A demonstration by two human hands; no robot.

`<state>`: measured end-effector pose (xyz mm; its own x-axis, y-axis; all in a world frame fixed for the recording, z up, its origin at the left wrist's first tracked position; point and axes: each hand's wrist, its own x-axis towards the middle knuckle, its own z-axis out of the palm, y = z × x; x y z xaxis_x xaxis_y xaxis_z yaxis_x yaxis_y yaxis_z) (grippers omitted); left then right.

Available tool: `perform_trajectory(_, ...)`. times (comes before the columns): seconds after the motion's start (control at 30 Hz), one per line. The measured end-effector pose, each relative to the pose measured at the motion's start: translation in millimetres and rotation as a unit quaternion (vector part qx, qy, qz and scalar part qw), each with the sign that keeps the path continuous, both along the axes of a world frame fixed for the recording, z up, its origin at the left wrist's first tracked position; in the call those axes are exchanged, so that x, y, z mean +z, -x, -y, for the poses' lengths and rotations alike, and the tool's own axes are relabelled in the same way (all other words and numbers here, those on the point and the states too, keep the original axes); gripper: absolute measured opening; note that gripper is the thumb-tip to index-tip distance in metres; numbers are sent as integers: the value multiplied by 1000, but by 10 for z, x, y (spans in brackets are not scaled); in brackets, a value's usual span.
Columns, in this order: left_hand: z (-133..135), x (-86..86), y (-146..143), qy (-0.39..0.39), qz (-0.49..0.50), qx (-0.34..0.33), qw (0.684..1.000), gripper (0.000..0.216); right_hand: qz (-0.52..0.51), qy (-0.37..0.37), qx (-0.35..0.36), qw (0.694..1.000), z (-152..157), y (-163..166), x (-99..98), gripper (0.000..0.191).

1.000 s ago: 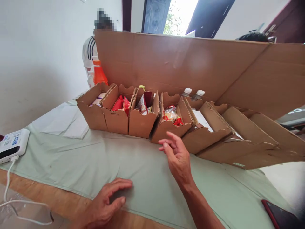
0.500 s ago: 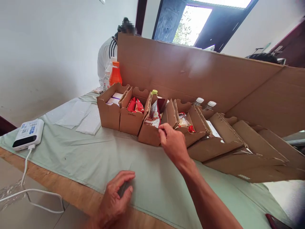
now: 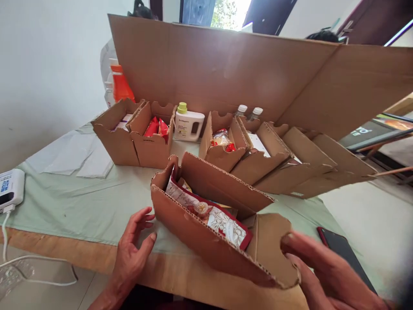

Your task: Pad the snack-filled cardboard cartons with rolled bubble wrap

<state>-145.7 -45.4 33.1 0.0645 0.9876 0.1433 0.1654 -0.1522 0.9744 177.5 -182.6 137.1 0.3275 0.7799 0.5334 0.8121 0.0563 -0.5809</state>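
A brown cardboard tray box (image 3: 200, 234) lies slanted near the table's front edge, with a red-edged patterned packet (image 3: 209, 213) inside it. My right hand (image 3: 322, 271) grips the box's near right end, thumb on its flap. Just left of the box's other end, my left hand (image 3: 130, 254) hovers with fingers spread, not touching it. Behind stands a row of similar cardboard boxes (image 3: 151, 144) holding red snack packs (image 3: 156, 128). A white bottle with a green cap (image 3: 188, 124) stands in the gap in the row.
A tall cardboard sheet (image 3: 226, 73) walls off the back. An orange bottle (image 3: 121, 86) stands at the back left, two capped bottles (image 3: 248, 112) behind the boxes. A white device with a cable (image 3: 9, 189) lies far left, a dark phone (image 3: 342, 249) at right. Green cloth (image 3: 80, 202) covers the table.
My right hand has pulled one box out of the row toward the front edge, uncovering the white bottle. My left hand has lifted off the cloth and come beside the box.
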Motion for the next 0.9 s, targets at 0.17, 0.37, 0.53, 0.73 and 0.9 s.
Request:
perform_trajectory(0.17,-30,48,73,-8,-43,28,999,53,-109,50,57,991,183,79,-546,68)
perform_trajectory(0.37,-183,266,-125,94,-20,-56,994,67,-112,53,35,992,-32,605,-933,92)
perform_trajectory(0.53,-176,350,-647,73,22,-104,992,75,-231,34,39,971,-448,177,-731,68)
perform_trajectory(0.73,-289,122,-1063,16,-23,-195,980,75,-283,18,-61,957,-767,-453,-798,62)
perform_trajectory(0.9,-332,-20,-1058,16,-39,-170,984,58,-320,72,-63,942,-714,-461,-965,58)
